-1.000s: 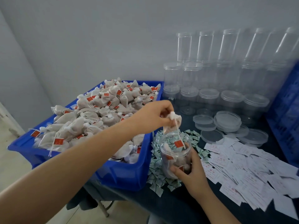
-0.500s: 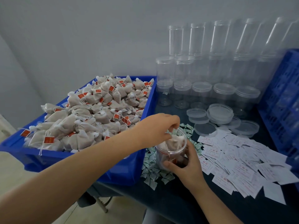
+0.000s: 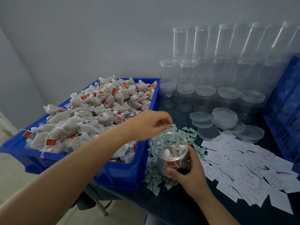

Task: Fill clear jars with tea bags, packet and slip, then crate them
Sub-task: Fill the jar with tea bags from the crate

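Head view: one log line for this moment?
right hand grips jar | left hand above jar, empty | tea bags inside | no lid

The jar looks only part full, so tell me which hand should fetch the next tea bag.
Left, probably. The left hand hovers empty above the jar, right beside the blue bin of tea bags. The right hand grips the jar, steadying it, and is farther from the bin.
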Demonstrator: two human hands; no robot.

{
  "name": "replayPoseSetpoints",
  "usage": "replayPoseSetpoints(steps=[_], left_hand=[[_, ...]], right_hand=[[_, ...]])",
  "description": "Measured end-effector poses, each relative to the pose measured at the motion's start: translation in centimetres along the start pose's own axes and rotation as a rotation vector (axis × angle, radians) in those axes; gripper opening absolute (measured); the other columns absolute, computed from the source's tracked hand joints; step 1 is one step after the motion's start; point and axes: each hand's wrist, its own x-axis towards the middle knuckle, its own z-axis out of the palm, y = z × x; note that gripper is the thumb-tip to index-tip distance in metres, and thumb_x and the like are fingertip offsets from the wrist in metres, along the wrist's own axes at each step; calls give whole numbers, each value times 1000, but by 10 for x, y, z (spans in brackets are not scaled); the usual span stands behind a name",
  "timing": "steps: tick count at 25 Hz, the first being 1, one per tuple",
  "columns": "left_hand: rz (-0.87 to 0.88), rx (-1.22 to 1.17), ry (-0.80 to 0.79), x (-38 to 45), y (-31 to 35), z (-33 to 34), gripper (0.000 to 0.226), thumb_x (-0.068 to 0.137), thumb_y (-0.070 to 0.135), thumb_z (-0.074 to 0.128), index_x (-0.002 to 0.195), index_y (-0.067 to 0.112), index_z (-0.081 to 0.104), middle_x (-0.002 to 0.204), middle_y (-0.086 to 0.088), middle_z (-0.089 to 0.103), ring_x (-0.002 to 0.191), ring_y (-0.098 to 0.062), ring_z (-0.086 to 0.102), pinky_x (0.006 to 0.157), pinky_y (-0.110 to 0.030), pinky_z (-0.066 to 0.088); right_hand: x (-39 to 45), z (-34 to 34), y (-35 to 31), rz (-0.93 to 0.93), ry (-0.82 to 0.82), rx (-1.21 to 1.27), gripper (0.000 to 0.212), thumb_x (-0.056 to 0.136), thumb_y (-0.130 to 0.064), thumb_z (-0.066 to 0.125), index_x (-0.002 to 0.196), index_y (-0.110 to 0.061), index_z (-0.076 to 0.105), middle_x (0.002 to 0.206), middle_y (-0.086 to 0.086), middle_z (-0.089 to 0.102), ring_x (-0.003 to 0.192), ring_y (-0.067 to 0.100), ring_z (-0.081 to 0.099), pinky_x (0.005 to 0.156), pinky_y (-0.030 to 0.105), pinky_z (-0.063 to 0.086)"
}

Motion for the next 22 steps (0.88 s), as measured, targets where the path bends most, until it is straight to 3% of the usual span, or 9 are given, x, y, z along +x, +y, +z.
replayPoseSetpoints(steps=[2,4,6,9,12,14,20,22], left_hand=[[-101,15,204,-2,-28,-8,16,93,17,54,108,20,61,96,8,65,85,0,60,79,-12,46],[-234,80,291,-4,-55,-9,15,92,15,55,105,16,62,95,2,67,83,-8,61,80,-24,52],[-356,205,245,-9,-78,-2,17,90,16,56,106,14,62,99,-3,66,88,-16,62,81,-33,52],[-531,331,2,-18,-102,19,25,89,26,59,111,15,59,111,-5,63,100,-22,58,82,-33,48],[-589,424,-269,-17,-109,33,25,91,36,54,93,12,61,104,-9,64,86,-22,56,74,-30,44],[-583,408,-285,-16,-111,36,23,91,35,55,80,14,56,95,-9,63,78,-21,53,69,-29,41],[-576,287,-218,-16,-116,37,20,88,32,60,89,13,58,88,-3,61,79,-19,53,67,-27,39],[-563,269,-122,-13,-113,34,15,87,27,59,87,12,60,89,-5,62,81,-21,55,67,-29,42]], right_hand=[[0,1,0,-4,-9,5,100,47,-45,88,138,-42,45,137,-3,52,124,16,56,101,44,52],[0,1,-1,-14,-12,22,93,48,-45,89,130,-56,46,135,-8,54,122,11,57,99,36,54],[0,1,-2,-19,-7,28,87,47,-47,88,122,-66,48,131,-15,57,119,5,59,94,28,55],[1,1,-1,-21,-1,23,84,47,-50,88,117,-70,47,125,-25,58,116,2,59,92,25,54],[1,0,1,-24,6,23,83,47,-48,87,116,-71,47,123,-29,57,118,3,59,94,27,53],[1,1,0,-25,10,24,83,47,-48,86,116,-72,47,123,-31,56,119,4,58,96,30,52],[1,2,0,-22,14,19,83,47,-47,86,115,-74,45,121,-36,56,117,-2,58,95,27,52],[1,2,0,-18,20,13,83,47,-47,86,115,-74,45,121,-36,56,118,-1,57,96,28,52]])
